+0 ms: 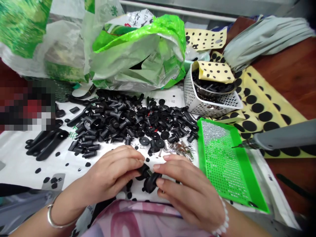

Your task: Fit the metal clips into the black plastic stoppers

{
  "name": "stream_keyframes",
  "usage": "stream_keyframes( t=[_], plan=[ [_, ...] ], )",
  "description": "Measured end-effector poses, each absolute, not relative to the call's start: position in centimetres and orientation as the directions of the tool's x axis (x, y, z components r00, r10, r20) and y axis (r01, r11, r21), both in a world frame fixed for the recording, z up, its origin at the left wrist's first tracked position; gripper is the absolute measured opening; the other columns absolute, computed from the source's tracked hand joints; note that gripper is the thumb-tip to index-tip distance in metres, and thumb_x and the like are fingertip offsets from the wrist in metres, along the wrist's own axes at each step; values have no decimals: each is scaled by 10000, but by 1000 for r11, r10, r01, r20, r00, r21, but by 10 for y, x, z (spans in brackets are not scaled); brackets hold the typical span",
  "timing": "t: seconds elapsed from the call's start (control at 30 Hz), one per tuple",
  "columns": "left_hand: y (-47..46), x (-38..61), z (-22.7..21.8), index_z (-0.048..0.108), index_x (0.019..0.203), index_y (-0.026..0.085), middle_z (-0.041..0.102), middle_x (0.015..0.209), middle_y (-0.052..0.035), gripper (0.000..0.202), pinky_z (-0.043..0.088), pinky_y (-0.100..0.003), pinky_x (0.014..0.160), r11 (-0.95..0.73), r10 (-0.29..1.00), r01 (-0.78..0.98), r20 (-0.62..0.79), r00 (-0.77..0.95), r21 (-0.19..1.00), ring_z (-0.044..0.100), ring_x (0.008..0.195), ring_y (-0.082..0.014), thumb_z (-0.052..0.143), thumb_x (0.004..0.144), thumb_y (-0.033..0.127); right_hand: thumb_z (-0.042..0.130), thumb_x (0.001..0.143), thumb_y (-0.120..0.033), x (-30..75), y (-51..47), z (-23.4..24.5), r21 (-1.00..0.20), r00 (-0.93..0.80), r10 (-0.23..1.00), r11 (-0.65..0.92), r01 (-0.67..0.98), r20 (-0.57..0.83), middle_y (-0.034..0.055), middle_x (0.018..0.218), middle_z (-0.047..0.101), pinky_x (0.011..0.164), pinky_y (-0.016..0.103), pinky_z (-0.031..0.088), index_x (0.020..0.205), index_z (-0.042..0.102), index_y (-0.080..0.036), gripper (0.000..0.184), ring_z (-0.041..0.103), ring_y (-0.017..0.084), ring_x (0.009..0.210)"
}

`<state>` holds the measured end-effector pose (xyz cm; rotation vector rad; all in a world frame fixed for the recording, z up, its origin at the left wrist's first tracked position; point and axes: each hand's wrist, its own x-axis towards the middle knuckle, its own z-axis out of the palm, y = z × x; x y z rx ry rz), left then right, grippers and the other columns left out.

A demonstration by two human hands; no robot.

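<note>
My left hand (115,171) has its fingers closed round a black cylindrical plastic part (143,171), which is mostly hidden by the fingertips. Against it, the fingers of my right hand (185,181) grip a rounded black plastic piece (151,183). The two pieces meet or nearly meet between my hands, low over the white sheet; I cannot tell if they are joined. Just beyond my fingers lies a heap of black plastic parts (116,121), with small metal clips (182,148) at its right end.
A green perforated tray (255,194) holds small silvery pieces on the right, with a grey electric screwdriver (291,135) reaching over it. Behind stand a white basket (191,95) and green-white plastic bags (138,56). Longer black handles (50,144) lie left; yellow sheets with black dots (261,98) lie right.
</note>
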<state>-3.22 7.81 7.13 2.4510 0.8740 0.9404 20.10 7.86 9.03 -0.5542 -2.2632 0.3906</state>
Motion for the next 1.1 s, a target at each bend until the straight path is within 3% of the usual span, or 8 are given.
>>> stream_keyframes(
  t=[0.13,0.27,0.37,0.43,0.57,0.7,0.9,1.1],
  plan=[
    [77,-30,71,543,994,139,647,949,-90,186,496,-285,835,-746,662,418,508,551,519,603,929,-167,557,820,74,514,875,-135,199,76,88,-539,-550,577,804,252,603,141,990,677,867,357,521,907,631,-96,128,619,183,947],
    [74,-26,64,539,1004,142,642,984,-101,220,494,-287,842,-739,673,450,526,520,501,598,965,-172,539,812,36,548,847,-106,199,71,80,-388,-555,491,871,302,671,137,975,687,899,385,504,918,635,-92,112,624,190,925],
    [73,-25,60,521,1027,160,641,985,-87,239,509,-260,816,-707,701,401,500,508,582,603,961,-161,534,817,45,561,839,-98,199,70,76,-341,-554,440,898,279,707,136,958,688,906,393,499,927,633,-87,115,625,188,909],
    [73,-25,59,511,1033,172,642,978,-76,239,514,-247,807,-688,715,380,487,502,618,607,956,-154,530,824,57,547,844,-98,200,71,76,-440,-523,503,862,251,688,138,974,678,882,390,512,934,628,-93,122,619,192,927],
    [74,-24,59,513,1044,180,643,985,-75,236,513,-251,820,-711,700,448,491,518,542,608,971,-159,516,837,66,543,834,-86,200,73,80,-644,-468,647,740,195,602,121,1000,660,790,348,547,969,620,-126,161,611,187,943],
    [73,-23,57,513,1036,185,648,971,-67,225,525,-258,796,-709,705,474,500,503,522,617,945,-158,523,838,80,564,798,-51,199,70,81,-630,-448,658,740,236,605,122,1017,660,810,385,537,991,623,-138,219,614,205,945],
    [73,-15,51,520,1103,151,630,1025,-108,260,523,-288,811,-705,696,576,556,454,413,601,971,-185,524,848,104,584,799,-52,192,66,69,-794,-241,820,568,218,520,98,1013,662,778,360,549,952,637,-185,210,636,196,929],
    [76,-10,46,497,1154,172,601,1035,-100,290,528,-263,758,-669,742,574,476,472,473,599,928,-163,433,881,98,586,783,-36,192,72,68,-717,-362,737,663,218,571,117,1015,653,796,357,538,962,639,-140,213,617,194,939]
  ],
)
